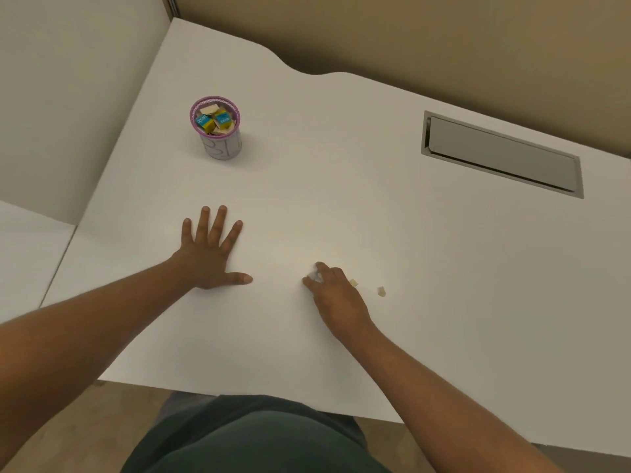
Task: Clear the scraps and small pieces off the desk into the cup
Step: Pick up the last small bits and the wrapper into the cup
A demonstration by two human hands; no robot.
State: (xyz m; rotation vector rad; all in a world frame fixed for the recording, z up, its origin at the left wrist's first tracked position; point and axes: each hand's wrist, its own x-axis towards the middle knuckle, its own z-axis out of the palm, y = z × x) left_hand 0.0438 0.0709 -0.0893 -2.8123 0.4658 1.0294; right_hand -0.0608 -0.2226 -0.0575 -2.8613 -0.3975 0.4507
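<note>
A mesh cup (221, 146) with a purple rim stands at the back left of the white desk (341, 186); inside it lie blue-and-yellow blocks and pale scraps. My left hand (208, 254) rests flat on the desk, fingers spread, holding nothing. To its right, my right hand (333, 288) is curled on the desk, its fingertips pinched on a small white scrap (313, 276). Two small tan scraps lie on the desk just right of that hand: one (354, 283) touching it, the other (381, 291) a little farther out.
A grey metal cable hatch (502, 155) is set into the desk at the back right. A white partition (68, 97) borders the desk on the left and a tan wall runs behind. The desk's near edge is at my body.
</note>
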